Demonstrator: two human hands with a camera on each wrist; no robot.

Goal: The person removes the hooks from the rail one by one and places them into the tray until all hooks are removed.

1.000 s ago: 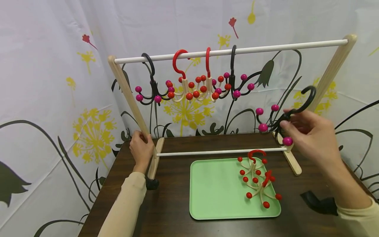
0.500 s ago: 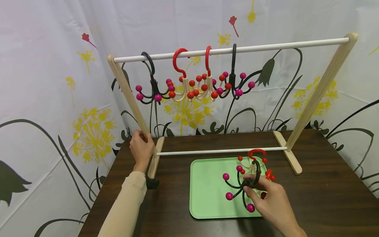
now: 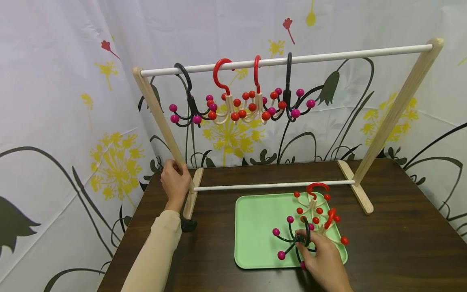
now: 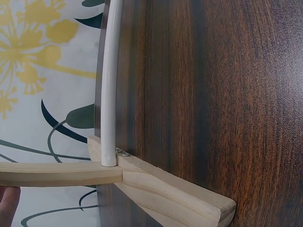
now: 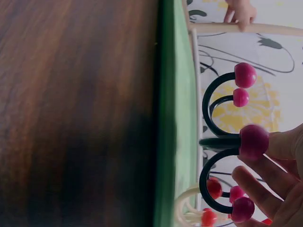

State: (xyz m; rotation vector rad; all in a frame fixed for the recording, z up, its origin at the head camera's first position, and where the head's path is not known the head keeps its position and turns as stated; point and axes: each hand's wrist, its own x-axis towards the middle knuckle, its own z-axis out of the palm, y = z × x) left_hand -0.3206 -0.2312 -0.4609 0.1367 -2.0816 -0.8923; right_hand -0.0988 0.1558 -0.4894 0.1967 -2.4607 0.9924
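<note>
My left hand (image 3: 175, 184) grips the left wooden upright (image 3: 157, 111) of a hanging rack low down, with fingertips (image 4: 8, 204) just showing at the upright in the left wrist view. My right hand (image 3: 324, 259) pinches a black hook hanger (image 3: 290, 241) by its stem, close over the green tray (image 3: 251, 259). The hanger's curved arms end in pink balls (image 5: 253, 141), and its hook points up. Beside it on the tray lie two cream hangers with red hooks and red balls, one farther back (image 3: 312, 202) and one partly hidden (image 3: 328, 223) behind my right hand.
From the rack's white top rail (image 3: 346, 56) hang two black hangers, one at left (image 3: 191, 106) and one near the middle (image 3: 287, 97), with two red-hooked hangers (image 3: 228, 101) between them. A lower white rail (image 3: 273, 186) runs behind the tray. A flowered curtain hangs behind the table (image 3: 394, 227).
My right hand has carried the black hanger from beside the right upright leftward and down, over the tray. The left hand has kept its grip on the upright.
</note>
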